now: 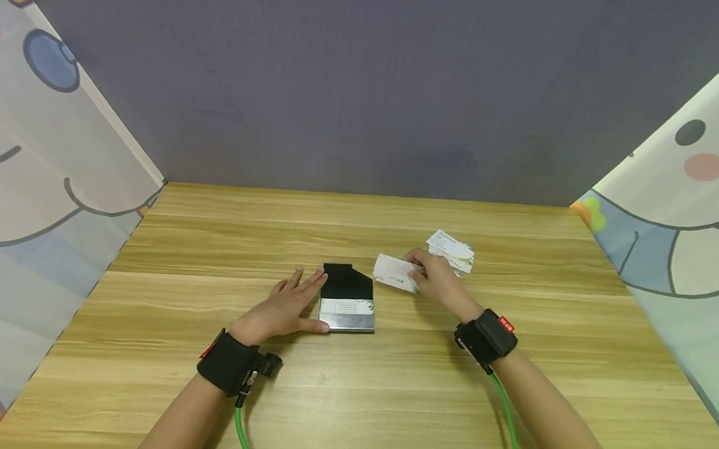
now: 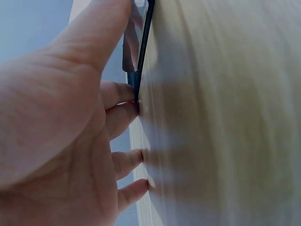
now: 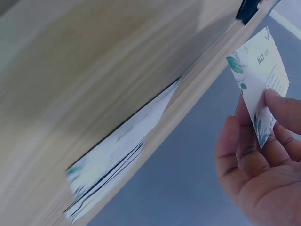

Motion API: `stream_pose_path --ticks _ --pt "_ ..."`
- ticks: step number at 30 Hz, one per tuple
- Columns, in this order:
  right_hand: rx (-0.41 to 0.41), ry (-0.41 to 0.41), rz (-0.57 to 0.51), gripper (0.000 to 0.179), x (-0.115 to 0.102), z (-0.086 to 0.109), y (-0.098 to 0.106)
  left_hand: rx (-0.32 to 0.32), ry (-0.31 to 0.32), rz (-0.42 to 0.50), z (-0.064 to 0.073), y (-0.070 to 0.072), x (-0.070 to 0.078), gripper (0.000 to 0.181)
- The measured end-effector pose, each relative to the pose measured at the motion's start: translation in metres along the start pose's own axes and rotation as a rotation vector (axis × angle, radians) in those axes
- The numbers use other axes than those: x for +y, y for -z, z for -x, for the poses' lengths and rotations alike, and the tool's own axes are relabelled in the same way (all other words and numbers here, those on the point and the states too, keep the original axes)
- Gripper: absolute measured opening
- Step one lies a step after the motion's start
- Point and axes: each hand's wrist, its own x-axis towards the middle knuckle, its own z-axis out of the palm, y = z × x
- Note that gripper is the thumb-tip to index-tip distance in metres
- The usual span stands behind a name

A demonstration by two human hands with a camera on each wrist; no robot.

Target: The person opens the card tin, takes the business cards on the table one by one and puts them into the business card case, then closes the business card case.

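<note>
A business card case [image 1: 347, 322] lies on the table with its black flap [image 1: 346, 282] folded back and a white card [image 1: 346, 306] in its pocket. Along the case's left side rests my left hand [image 1: 281, 310], fingers spread, the thumb at the metal part and the fingertips by the flap. The left wrist view shows the thumb against the shiny case [image 2: 132, 49]. My right hand [image 1: 438, 279] pinches a business card [image 1: 393, 271] between thumb and fingers, above the table. Green leaf prints mark this card's corners in the right wrist view [image 3: 261, 70].
Just beyond my right hand lies a loose, fanned pile of business cards [image 1: 451, 248] on the wooden table [image 1: 263, 234]. A dark grey panel [image 1: 365, 91] stands along the table's back edge. Green cables [image 1: 510, 418] run from the wrist bands.
</note>
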Motion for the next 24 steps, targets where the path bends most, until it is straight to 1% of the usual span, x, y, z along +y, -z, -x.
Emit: stream_pose_path --ticks 5,13,18,24 --pt "-0.024 0.021 -0.020 0.022 -0.011 -0.005 -0.009 0.007 -0.006 0.001 0.000 0.000 0.000 0.092" --pt "-0.066 0.045 -0.073 0.024 -0.028 -0.012 -0.023 -0.002 0.009 0.003 -0.002 -0.001 0.001 0.093" --pt "-0.096 0.030 -0.109 0.022 -0.036 -0.014 -0.031 0.002 0.018 -0.007 -0.003 -0.001 0.001 0.094" --pt "-0.092 0.061 -0.115 0.024 -0.043 -0.015 -0.038 0.008 0.025 -0.015 -0.003 -0.002 0.000 0.094"
